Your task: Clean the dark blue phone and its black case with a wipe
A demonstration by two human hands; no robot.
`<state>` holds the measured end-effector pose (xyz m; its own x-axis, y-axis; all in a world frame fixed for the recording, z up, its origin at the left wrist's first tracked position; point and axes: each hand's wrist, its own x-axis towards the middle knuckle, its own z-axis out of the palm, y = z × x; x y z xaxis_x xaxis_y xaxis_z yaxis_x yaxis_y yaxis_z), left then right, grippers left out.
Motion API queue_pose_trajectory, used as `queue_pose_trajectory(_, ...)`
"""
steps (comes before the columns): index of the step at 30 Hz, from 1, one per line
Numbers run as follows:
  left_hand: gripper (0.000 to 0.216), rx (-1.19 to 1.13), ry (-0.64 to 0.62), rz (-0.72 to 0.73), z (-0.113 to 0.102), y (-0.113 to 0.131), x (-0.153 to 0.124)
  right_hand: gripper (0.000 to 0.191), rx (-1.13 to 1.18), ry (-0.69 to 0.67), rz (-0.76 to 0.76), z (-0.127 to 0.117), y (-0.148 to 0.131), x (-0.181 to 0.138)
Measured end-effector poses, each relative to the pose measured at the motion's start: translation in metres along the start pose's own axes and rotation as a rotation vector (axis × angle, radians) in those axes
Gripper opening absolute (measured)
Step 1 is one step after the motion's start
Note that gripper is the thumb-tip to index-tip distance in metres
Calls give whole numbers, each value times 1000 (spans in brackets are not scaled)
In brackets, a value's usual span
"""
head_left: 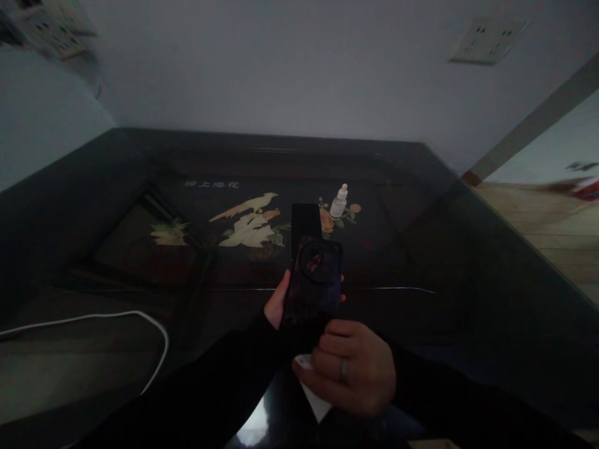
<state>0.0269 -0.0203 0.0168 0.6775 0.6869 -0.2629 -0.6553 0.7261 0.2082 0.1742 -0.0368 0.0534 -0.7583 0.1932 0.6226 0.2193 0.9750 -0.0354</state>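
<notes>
My left hand (279, 300) is wrapped round a dark phone (311, 299), its back turned up and a large round camera ring near the top. The left thumb lies along one edge, and fingertips show at the other. Closer to my body, my right hand (353, 368), with a ring on one finger, pinches a white wipe or piece of paper (317, 399); which of these it is I cannot tell. Just beyond the phone lies a flat black rectangular object (305, 221). A small white dropper bottle (339, 202) stands upright to its right.
The dark glossy table (397, 318) has a bird-and-flower picture (250, 227) on its top. A white cable (126, 313) curves in at the left. Behind the table rises a wall with a socket plate (489, 40). A beige edge (433, 444) shows at the bottom.
</notes>
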Motion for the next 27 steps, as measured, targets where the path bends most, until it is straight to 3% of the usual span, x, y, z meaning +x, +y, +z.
queue_pose_trajectory(5,74,-37,-51,-66,-6,1,0,20,-164,54,270,-12,20,-13)
queue_pose_trajectory(11,71,-46,-115,-31,-1,2,-3,11,-23,-35,64,-14,-1,-14)
queue_pose_trajectory(14,69,-46,-119,-63,0,2,-3,17,-70,8,197,-17,3,-20)
queue_pose_trajectory(18,68,-12,-178,-173,-1,5,-7,22,-155,47,448,-25,27,-29)
queue_pose_trajectory(21,69,-12,-193,-119,1,5,-9,18,-194,86,600,-28,41,-27)
queue_pose_trajectory(27,64,-6,-203,-116,-1,2,-6,14,-141,81,691,-27,60,1)
